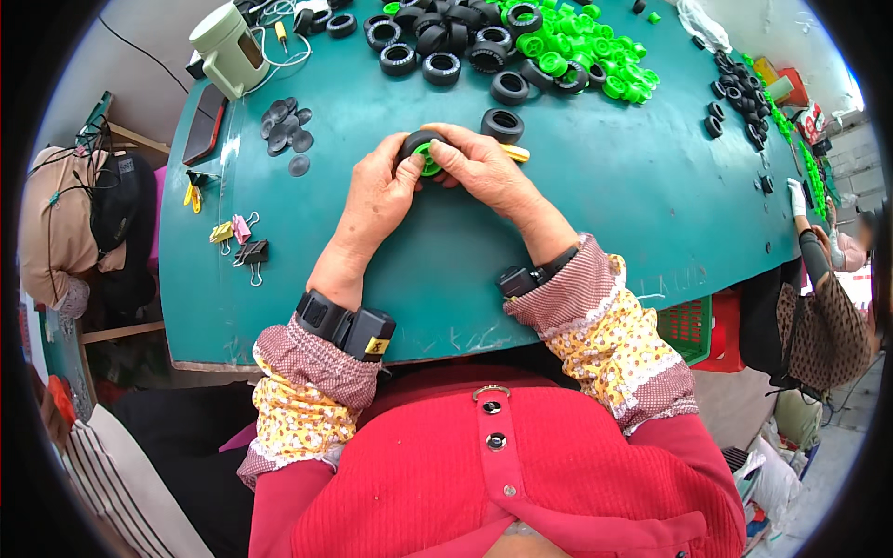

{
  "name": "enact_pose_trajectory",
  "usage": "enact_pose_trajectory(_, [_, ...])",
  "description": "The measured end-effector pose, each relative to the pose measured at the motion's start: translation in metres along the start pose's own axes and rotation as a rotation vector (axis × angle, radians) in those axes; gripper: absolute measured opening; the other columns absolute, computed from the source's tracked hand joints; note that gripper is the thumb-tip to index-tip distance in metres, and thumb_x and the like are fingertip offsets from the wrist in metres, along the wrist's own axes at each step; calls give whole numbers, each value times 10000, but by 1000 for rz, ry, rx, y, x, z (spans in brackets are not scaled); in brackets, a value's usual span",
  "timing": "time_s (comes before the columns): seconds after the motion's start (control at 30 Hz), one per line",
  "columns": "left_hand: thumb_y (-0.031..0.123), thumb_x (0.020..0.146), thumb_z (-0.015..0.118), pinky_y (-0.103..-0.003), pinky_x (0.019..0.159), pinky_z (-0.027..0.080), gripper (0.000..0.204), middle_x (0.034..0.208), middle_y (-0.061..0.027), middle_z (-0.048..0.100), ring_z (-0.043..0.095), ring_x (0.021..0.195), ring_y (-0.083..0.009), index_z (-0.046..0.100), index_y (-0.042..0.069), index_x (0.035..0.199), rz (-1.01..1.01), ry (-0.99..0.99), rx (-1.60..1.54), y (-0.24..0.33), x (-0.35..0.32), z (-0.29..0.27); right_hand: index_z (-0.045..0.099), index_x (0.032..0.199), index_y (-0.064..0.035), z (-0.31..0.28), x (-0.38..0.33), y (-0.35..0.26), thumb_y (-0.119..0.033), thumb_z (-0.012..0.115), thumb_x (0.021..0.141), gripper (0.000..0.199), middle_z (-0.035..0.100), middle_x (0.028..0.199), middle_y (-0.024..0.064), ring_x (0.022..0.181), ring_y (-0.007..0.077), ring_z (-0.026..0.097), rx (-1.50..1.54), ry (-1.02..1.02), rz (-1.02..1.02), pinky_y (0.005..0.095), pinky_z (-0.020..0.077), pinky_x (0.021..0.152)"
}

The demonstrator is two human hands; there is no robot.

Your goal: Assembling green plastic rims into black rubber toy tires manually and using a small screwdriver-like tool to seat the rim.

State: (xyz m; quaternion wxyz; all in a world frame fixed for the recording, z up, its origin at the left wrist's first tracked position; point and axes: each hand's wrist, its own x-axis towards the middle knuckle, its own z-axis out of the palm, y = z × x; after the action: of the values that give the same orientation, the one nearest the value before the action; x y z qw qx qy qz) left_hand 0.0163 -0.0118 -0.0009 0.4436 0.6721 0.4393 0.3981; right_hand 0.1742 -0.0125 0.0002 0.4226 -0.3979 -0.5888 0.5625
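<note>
Above the middle of the table, my left hand (374, 191) and my right hand (491, 177) both grip a small black toy tyre (421, 139) with a bright green wheel hub (430, 166) inside its ring. Both thumbs press against the hub's face, while the other fingers curl round the tyre from behind. Whether the hub is fully seated cannot be made out. Just beyond my right hand lies a loose black tyre (502, 125). A yellow object (515, 152) sticks out from behind that hand, its other part hidden.
Piles of black tyres (441, 68) and green hubs (581, 46) cover the far side. At left are black discs (284, 128), a mug (228, 60), a phone (204, 125) and binder clips (251, 251). Far right, a co-worker's gloved hand (797, 197) is near more tyres (742, 93).
</note>
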Motion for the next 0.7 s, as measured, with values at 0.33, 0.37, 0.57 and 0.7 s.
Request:
enact_pose_trajectory(0.33, [101,855,497,-235,543,457,186,742,-77,577,545,600,-119,515,-4,1007,174,139,276,3,5,11,504,1032,9,6,1,6,-148,532,834,254,580,811,66,708,100,550,-63,195,-34,226,466,635])
enact_pose_trajectory(0.37, [89,853,497,-232,539,452,179,732,-73,576,542,593,-115,517,-2,1006,180,148,288,4,5,12,515,1014,12,8,1,12,-150,543,825,251,587,775,68,677,110,553,-88,241,-83,232,460,617])
enact_pose_trajectory(0.57, [74,843,505,-227,509,432,157,668,-61,570,517,547,-96,546,8,979,200,200,302,7,4,14,551,948,11,14,1,10,-131,541,811,197,580,690,91,613,138,548,-142,333,-128,250,439,571])
enact_pose_trajectory(0.7, [79,837,514,-228,504,431,154,664,-63,570,514,541,-89,560,20,972,160,223,301,5,2,13,553,936,10,21,1,8,-124,536,808,186,575,682,95,598,143,543,-186,351,-117,261,436,561])
